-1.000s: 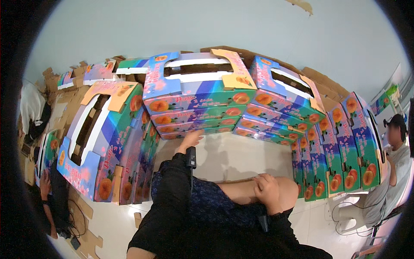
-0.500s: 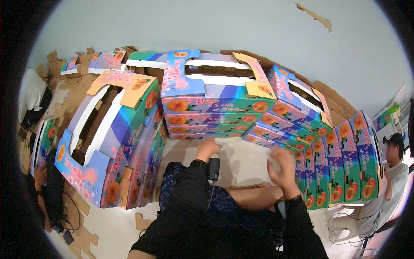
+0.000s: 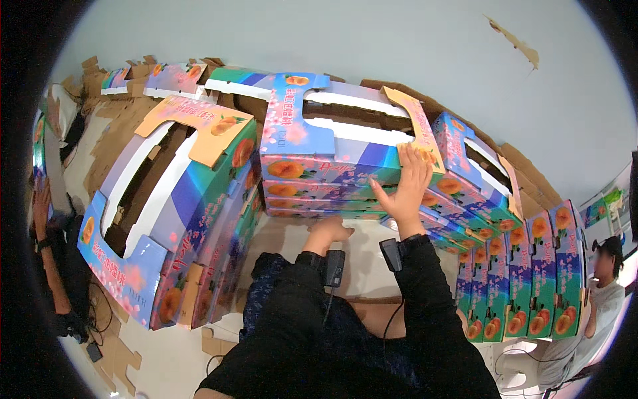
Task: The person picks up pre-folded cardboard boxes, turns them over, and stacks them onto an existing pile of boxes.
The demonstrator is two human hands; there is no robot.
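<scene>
A printed fruit carton with a long open slot in its top lies on a stack of similar cartons in front of me. My right hand is open, its spread fingers resting on the carton's near right corner and its front edge. My left hand hangs low before the stack, its fingers loosely bent and apart from the thumb. It holds nothing that I can see and appears apart from the cartons.
Another carton stack stands close on my left, and one on the right. Cartons stand on edge in a row at the right. Flattened cardboard lies on the left floor. People sit at both sides, one hand at far left.
My right hand has moved up and forward onto the carton's corner. My left hand's fingers have loosened and stretched out to the right. The whole view has turned slightly.
</scene>
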